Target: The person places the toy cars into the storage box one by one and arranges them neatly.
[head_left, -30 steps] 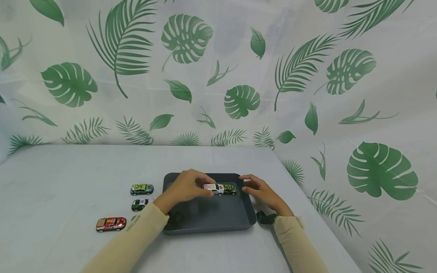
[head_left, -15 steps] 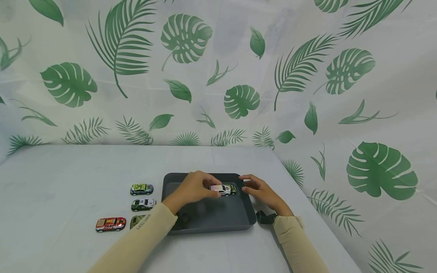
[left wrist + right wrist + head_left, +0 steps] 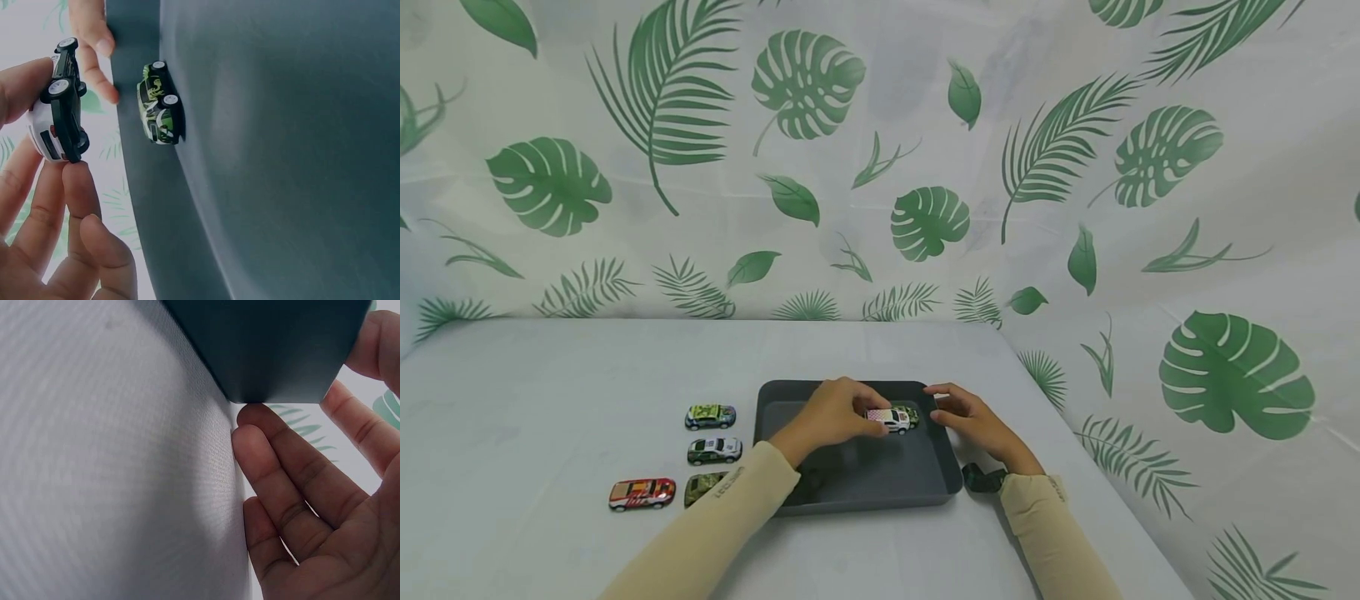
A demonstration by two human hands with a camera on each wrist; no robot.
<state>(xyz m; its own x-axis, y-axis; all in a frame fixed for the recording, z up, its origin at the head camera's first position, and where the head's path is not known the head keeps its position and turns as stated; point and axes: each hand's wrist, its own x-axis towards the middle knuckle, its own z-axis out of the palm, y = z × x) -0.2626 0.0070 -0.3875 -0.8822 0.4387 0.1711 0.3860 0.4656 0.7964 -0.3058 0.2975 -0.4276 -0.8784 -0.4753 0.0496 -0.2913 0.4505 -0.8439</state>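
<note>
My left hand pinches a white toy car with a pink-checked rear, over the back right part of a dark grey tray. In the left wrist view the white car's underside and wheels show, with thumb and fingertips on its sides. A green camouflage toy car stands in the tray by its wall, partly hidden behind the white one in the head view. At the tray's back right corner my right hand touches the rim with thumb and fingertips, its fingers only slightly bent, as the right wrist view shows.
Left of the tray stand a yellow-green toy car, a white-and-green one, a camouflage one partly covered by the left sleeve, and a red one. A black object is at the right wrist. A leaf-print cloth hangs behind.
My left hand has moved a little to the right with the white car, now overlapping the green camouflage car in the head view. The right hand has stayed at the tray's rim.
</note>
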